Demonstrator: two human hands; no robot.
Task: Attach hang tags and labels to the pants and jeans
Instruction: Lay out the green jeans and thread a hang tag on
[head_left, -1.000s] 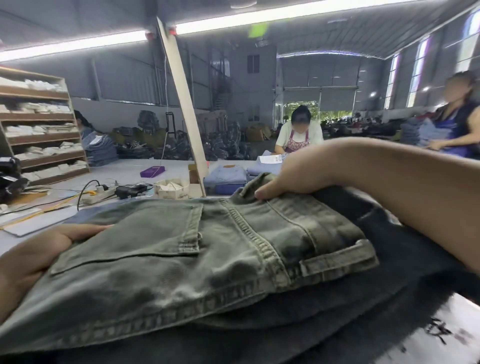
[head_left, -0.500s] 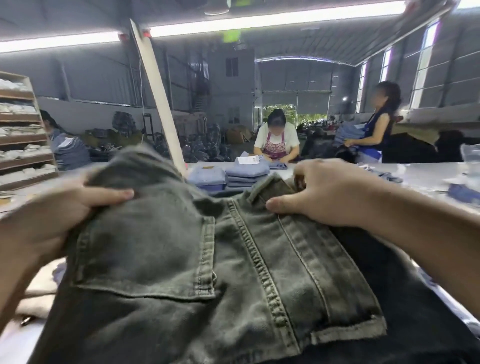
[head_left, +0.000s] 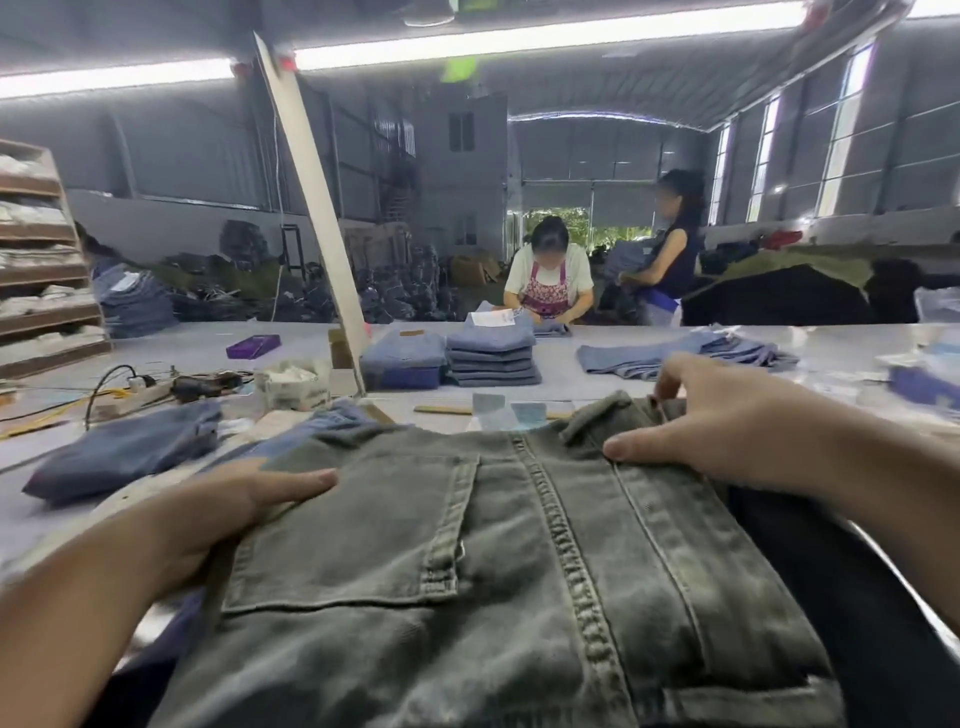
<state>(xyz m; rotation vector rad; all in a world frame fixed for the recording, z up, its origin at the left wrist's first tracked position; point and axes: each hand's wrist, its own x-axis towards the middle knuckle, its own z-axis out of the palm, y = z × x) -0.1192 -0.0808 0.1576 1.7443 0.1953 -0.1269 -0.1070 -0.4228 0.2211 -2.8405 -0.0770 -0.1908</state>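
Grey-green jeans (head_left: 519, 561) lie back side up in front of me, the waistband pointing away, with a back pocket (head_left: 363, 525) on the left. My left hand (head_left: 218, 514) grips the left edge of the jeans, thumb on top of the cloth beside the pocket. At the waistband on the right, my right hand (head_left: 727, 421) holds the jeans, thumb pressed on top and fingers curled over the far edge. Under the jeans on the right lies dark fabric (head_left: 857, 597). No hang tag shows on the jeans.
A folded blue pair (head_left: 124, 449) lies at the left. Stacks of folded blue jeans (head_left: 491, 358) stand behind a slanted white post (head_left: 317, 218). A small box (head_left: 293, 384), power strip (head_left: 135, 397) and purple box (head_left: 253, 345) sit on the table (head_left: 597, 374). Two people work at its far side.
The jeans have come down from a raised, bunched position and now lie flatter. My left hand has dropped lower along the left edge. The view has swung left.
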